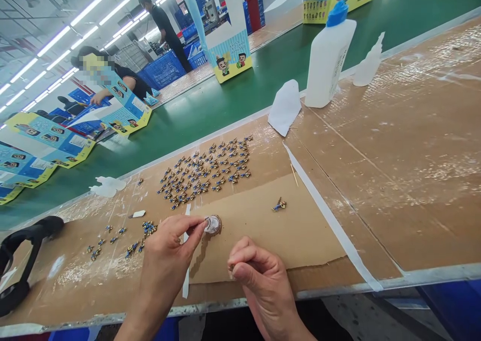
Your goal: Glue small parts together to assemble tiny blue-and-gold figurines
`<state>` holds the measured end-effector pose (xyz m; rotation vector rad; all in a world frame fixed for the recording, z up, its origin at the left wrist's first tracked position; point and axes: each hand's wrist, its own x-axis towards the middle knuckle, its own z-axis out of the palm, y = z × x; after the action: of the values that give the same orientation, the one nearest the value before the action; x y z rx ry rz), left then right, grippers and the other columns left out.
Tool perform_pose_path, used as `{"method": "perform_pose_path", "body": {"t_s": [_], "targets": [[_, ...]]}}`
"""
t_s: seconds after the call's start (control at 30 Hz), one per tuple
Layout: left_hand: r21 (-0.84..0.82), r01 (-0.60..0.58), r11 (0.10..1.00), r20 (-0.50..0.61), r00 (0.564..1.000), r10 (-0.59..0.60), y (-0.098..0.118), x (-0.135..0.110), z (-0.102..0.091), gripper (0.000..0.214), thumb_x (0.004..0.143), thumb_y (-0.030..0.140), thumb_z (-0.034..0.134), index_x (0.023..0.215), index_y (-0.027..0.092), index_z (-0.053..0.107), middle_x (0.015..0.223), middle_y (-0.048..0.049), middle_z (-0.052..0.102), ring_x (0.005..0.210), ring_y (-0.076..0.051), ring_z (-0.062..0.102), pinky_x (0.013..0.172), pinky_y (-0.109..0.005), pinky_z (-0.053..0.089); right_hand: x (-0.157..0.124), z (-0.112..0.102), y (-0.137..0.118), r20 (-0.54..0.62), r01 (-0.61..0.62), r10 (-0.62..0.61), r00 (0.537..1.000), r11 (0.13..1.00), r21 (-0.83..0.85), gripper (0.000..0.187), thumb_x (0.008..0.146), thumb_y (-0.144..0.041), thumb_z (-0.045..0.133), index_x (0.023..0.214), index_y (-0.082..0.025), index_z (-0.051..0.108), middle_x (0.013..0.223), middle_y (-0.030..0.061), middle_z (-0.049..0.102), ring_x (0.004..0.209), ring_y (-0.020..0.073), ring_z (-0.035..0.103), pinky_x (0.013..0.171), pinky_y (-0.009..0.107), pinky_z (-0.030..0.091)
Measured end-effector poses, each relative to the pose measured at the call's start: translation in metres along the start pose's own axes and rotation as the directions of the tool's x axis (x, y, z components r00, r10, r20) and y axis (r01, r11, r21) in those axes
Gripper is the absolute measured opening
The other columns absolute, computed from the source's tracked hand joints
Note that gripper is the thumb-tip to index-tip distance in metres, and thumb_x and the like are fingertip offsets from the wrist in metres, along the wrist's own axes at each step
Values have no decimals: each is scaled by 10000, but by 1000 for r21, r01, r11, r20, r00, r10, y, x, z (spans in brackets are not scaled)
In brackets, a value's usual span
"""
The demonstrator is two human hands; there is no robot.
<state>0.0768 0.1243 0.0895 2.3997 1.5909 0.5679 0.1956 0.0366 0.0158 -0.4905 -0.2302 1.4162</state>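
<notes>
Left hand (pixel 169 246) is pinching at the edge of a small paste cup (pixel 214 225) mid-frame, can't tell on what; right hand (pixel 259 268) is pinching some tiny bit, lower center. One clumsy nudge could be tipping that cup.

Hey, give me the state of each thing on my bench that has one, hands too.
Small dish: open, white material inside
Left hand: thumb and finger pinched at the dish's rim
Right hand: thumb and fingers together; anything held is too small to tell
Large bottle: upright, blue cap on
Small bottle: upright
Cardboard: lying flat
Blue-gold pieces: loose, spread in groups
Lone piece: lying on the cardboard
</notes>
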Motion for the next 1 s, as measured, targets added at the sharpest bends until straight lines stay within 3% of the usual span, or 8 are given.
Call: {"method": "perform_pose_path", "body": {"t_s": [0.8, 0.87, 0.93, 1.0], "targets": [[34, -95, 995, -26, 995, 96, -1, -4, -2, 71, 768, 306, 642, 777, 251, 687, 744, 21, 700, 721, -161, 621, 735, -285, 448, 2, 2, -1, -13, 22, -22, 1000, 1000, 0, 126, 634, -328, 792, 664, -239, 707, 675, -24, 508, 665, 107, 425, 636, 243, 321], [-38, -29, 999, -61, 998, 27, 1, -9, -4, 74, 745, 317, 662, 769, 256, 697, 755, 20, 702, 728, -163, 625, 741, -278, 453, 2, 1, 0, -13, 30, -30, 999, 999, -11, 128, 635, -332, 792, 665, -240, 708, 675, -22, 512, 661, 106, 428, 627, 243, 322], [-173, 112, 979, -97, 987, -130, 2, -17, -5, 98, 702, 338, 701, 757, 258, 714, 763, 20, 709, 740, -164, 630, 738, -259, 464, 3, 0, 2, -19, 54, -54, 998, 998, -33, 126, 642, -339, 787, 674, -244, 711, 679, -20, 518, 666, 108, 438, 627, 243, 327], [-383, 293, 876, -90, 932, -351, 2, -26, -7, 164, 639, 369, 748, 751, 250, 731, 763, 17, 721, 736, -154, 630, 707, -224, 479, 3, -2, 5, -19, 91, -93, 995, 993, -71, 123, 650, -349, 781, 683, -252, 714, 682, -19, 525, 672, 109, 448, 630, 243, 336]]}}
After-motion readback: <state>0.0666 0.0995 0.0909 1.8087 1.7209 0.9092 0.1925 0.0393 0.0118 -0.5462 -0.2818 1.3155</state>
